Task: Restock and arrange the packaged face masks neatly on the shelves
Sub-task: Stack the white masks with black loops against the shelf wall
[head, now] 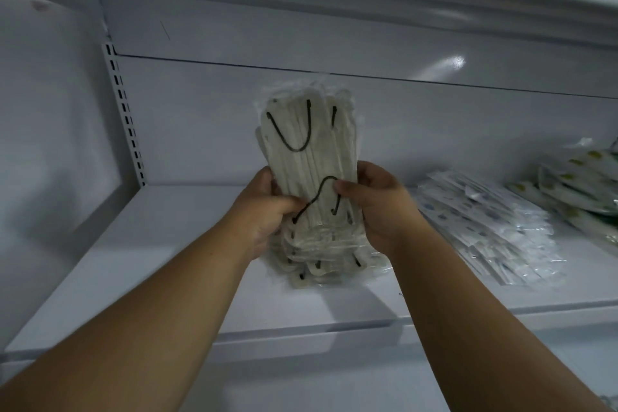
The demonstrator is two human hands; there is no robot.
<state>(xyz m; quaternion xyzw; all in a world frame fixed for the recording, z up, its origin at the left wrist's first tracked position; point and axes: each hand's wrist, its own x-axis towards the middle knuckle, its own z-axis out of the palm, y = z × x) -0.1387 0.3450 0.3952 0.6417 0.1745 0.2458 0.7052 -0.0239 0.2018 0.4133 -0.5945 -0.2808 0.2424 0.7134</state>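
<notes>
A bundle of cream face masks in clear wrappers, with dark ear loops, stands upright over the white shelf. My left hand grips its lower left edge, thumb across the front. My right hand grips the lower right edge, thumb pressed on the front. The bundle's lower ends fan out below my hands, close to the shelf surface; whether they touch it I cannot tell.
To the right lies a slanted stack of white packaged masks. Farther right is a pile of packs with green and yellow print. A slotted upright runs up the back left corner. Another shelf hangs overhead.
</notes>
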